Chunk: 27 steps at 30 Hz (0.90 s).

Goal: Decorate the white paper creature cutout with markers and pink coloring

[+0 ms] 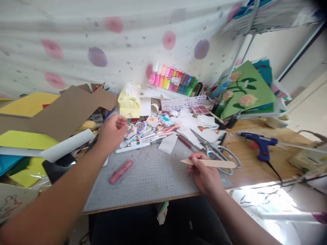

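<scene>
My right hand (205, 173) pinches a flat, pale wooden stick (217, 163), pointed at its left end and rounded at its right, over the right part of the grey cutting mat (150, 177). Raised near the mat's back left, beside the stickers and markers, my left hand (113, 131) has its fingers curled inward; whether anything is between them is hidden. A pink pen-like tool (121, 172) lies on the mat between the hands. Large grey-handled scissors (213, 149) rest just behind my right hand.
White markers (133, 147) and paper scraps (168, 143) border the mat's back. A blue glue gun (263, 144) with its cord lies on the wood at right. Brown cardboard (68, 110) and coloured sheets are piled at left. A clay set (175, 80) stands at the back.
</scene>
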Each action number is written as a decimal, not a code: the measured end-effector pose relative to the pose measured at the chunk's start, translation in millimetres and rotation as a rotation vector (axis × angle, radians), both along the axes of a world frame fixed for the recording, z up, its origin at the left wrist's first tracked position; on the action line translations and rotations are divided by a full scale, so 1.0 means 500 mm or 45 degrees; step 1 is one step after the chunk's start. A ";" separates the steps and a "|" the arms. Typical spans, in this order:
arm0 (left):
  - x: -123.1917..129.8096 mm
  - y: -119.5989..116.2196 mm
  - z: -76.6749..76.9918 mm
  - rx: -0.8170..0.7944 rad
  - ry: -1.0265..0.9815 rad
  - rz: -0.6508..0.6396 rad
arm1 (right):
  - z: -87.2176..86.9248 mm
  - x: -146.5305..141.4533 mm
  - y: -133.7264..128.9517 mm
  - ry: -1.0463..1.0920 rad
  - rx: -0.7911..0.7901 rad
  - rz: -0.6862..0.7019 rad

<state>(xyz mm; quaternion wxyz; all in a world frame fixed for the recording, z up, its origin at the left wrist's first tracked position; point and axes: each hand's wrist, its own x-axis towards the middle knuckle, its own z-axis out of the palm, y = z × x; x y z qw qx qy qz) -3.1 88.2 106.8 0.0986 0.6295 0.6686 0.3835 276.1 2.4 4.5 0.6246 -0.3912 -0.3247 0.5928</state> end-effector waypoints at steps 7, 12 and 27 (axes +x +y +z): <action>0.016 -0.235 -0.123 0.206 0.210 -0.200 | 0.037 -0.007 -0.061 0.216 0.064 0.089; -0.077 -0.263 -0.146 -0.100 0.594 -0.009 | 0.029 -0.012 -0.096 0.160 0.057 0.066; -0.141 -0.244 -0.100 -0.126 0.527 0.279 | -0.029 0.012 -0.093 -0.164 -0.078 -0.013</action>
